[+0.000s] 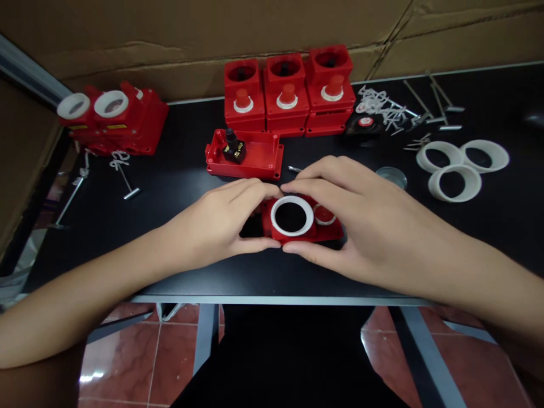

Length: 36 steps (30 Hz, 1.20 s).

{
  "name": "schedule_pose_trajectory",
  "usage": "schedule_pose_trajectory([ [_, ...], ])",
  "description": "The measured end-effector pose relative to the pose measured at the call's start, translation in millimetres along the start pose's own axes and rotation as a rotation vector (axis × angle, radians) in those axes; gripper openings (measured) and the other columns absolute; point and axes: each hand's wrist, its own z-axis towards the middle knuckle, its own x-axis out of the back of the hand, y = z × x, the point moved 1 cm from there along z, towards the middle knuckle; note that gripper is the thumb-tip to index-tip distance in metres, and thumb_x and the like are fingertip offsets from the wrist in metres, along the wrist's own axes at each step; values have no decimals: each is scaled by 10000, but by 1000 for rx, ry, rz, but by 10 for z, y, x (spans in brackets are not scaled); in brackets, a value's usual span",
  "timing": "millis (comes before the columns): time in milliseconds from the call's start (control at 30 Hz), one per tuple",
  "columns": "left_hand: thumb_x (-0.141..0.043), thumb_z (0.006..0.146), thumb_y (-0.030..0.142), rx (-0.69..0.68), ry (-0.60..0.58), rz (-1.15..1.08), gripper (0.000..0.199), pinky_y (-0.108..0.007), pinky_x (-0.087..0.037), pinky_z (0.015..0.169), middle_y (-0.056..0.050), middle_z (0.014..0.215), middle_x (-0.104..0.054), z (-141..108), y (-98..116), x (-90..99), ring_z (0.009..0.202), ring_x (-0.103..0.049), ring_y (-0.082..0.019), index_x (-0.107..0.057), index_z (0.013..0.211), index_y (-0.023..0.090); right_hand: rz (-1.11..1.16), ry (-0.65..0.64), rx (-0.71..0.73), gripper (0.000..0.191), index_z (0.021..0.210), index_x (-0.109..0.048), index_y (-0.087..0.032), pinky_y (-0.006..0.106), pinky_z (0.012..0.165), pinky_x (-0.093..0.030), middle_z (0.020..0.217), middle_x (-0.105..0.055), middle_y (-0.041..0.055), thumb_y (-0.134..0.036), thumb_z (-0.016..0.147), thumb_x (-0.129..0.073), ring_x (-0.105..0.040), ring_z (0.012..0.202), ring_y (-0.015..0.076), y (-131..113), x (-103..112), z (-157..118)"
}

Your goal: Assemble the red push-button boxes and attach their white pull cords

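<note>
A red housing cover (335,231) lies near the table's front edge, with a white ring (292,232) around its round black opening and a smaller round red part at its right. My left hand (221,218) holds the cover's left side, thumb at the near edge and fingers at the far edge. From the right, my right hand (361,221) grips the same cover, its thumb at the near edge and fingers curved over the far side. Behind them sits an open red box base (259,156) with a black switch block (234,150) inside.
Three red boxes (287,107) stand at the back, and more assembled red units (140,127) at the back left. Three white rings (454,184), a small clear dish (393,177), white cords (376,103) and metal rods (437,102) lie to the right.
</note>
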Motion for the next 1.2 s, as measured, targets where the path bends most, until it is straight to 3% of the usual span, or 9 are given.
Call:
schedule_pose_trajectory([
  [200,-970,1004,463,54,51,-82,582,-316,-649,886,-45,1185,-787,-6,-10,-17,961,-807,-212,-553,1336,227,96,-3,39,230,1273,-759,-235,543,951,-679,1338,-830,130,-219,1046,-725,-781,1188,365,-27,33,22],
  [433,-973,999,456,46,51,-33,565,-337,-659,931,-51,1202,-782,-3,-13,-37,981,-811,-218,-538,1284,236,100,-1,67,194,1257,-795,-232,513,948,-664,1348,-844,121,-193,1087,-711,-767,1152,334,-12,-2,21],
  [633,-960,1017,421,12,65,-41,525,-331,-664,924,-47,1206,-779,-2,-5,-60,992,-810,-220,-548,1290,244,71,35,24,221,1274,-822,-164,494,942,-650,1242,-785,161,-268,1084,-780,-753,1094,329,2,-56,18],
  [800,-887,1063,526,51,38,-75,482,-368,-678,915,-74,1213,-786,-18,-14,-67,1017,-815,-252,-572,1294,242,46,63,-33,264,1223,-802,-161,440,835,-641,1170,-718,140,-375,1073,-835,-736,989,287,17,-133,21],
  [967,-891,1054,510,78,26,-98,485,-403,-698,973,-96,1285,-797,-24,-46,-38,1077,-822,-266,-576,1308,243,-1,-4,-5,539,1343,-771,-177,528,882,-651,1254,-741,178,-582,1013,-903,-740,1060,357,70,-65,29],
  [1067,-921,1035,450,65,33,-63,497,-385,-697,990,-91,1293,-800,-14,-58,-12,1059,-821,-244,-572,1315,236,67,-44,44,481,1430,-733,-206,591,1032,-654,1431,-750,201,-458,1045,-874,-749,1240,396,95,44,26],
  [1200,-932,1034,400,29,44,-30,497,-341,-684,954,-76,1268,-797,-6,-65,9,1030,-814,-220,-556,1314,233,159,-102,95,364,1448,-721,-213,536,1115,-646,1556,-747,160,-188,1086,-698,-725,1386,344,85,123,27],
])
